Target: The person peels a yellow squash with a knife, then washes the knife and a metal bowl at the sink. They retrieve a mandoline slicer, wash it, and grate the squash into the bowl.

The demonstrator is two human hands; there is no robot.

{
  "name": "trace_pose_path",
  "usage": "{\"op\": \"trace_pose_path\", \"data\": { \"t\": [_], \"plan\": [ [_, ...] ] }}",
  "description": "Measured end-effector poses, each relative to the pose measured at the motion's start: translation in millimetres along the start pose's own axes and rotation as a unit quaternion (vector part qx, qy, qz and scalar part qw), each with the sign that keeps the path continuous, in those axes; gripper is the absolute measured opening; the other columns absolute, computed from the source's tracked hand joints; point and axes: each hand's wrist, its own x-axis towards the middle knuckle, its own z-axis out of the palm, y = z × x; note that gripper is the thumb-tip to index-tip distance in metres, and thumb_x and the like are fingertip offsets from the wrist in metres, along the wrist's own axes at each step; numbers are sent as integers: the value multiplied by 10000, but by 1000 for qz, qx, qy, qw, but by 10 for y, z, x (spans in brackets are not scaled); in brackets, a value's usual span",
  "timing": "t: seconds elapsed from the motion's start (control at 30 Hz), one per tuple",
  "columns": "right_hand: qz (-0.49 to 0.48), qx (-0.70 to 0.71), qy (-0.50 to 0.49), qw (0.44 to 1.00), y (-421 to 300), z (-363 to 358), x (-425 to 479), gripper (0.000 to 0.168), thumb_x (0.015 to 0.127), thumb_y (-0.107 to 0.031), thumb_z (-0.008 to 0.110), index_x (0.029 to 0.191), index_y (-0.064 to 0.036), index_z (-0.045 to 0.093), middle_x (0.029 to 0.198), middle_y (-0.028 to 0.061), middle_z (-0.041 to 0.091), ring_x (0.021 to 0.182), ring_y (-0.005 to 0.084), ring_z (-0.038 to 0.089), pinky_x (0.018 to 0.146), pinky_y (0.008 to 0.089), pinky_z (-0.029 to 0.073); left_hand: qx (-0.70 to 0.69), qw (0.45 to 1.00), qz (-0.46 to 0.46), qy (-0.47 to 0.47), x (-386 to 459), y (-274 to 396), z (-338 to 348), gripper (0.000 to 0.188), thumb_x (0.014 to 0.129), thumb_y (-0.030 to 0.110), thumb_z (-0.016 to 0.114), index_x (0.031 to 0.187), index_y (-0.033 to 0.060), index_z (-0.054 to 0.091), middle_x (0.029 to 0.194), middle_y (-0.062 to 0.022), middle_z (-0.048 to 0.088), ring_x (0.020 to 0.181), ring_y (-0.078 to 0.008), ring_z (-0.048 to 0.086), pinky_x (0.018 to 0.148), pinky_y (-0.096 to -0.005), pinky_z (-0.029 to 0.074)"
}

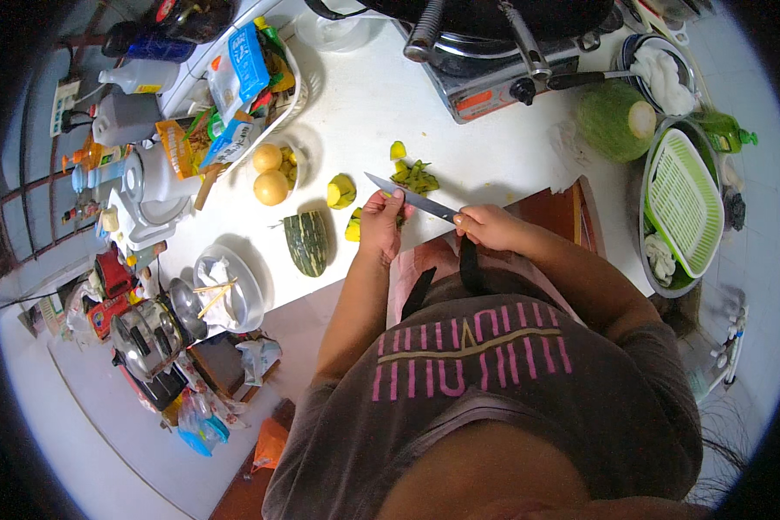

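Observation:
My right hand [487, 226] grips the handle of a kitchen knife [432, 207], its blade pointing left across to my other hand. My left hand [383, 224] is closed around a small squash piece, mostly hidden by the fingers, with the thumb at the blade. Just beyond the knife lies a heap of green squash peelings [418, 177], with one yellow slice [398, 150] above it. Left of my hand sit a partly peeled squash chunk [341, 191] and another yellow chunk [353, 225], partly covered by the hand. An uncut-looking length of striped green squash [305, 244] lies farther left.
A bowl [301, 170] holds yellow pieces and two round tan fruits [270, 175]. Packets fill a white basket [296, 78]. Ahead stands a gas stove [481, 97] with a dark wok. On the right are a large green melon [614, 123] and a basin with a green-white colander [686, 201].

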Motion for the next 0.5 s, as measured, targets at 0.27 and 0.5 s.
{"op": "trace_pose_path", "data": {
  "t": [0.27, 0.5],
  "plan": [
    [69, -100, 226, 967, 897, -224, -636, 373, 946, -372, 413, 948, -27, 557, 794, 187, 600, 738, 360, 594, 687, 466, 455, 112, 981, 138, 80, 265, -373, -211, 180, 914, 93, 530, 1067, 11, 580, 1017, -128, 619, 951, -207, 597, 830, -297, 475],
    [103, -244, 307, 914, 1211, -211, -818, 311, 932, -323, 429, 1043, -41, 502, 822, 220, 596, 780, 412, 591, 700, 508, 457, 572, 725, 382, 6, 391, -277, -81, 444, 898, 140, 456, 1320, 5, 431, 1395, -229, 356, 1342, -417, 239, 1103, -419, 219]
  ]
}}
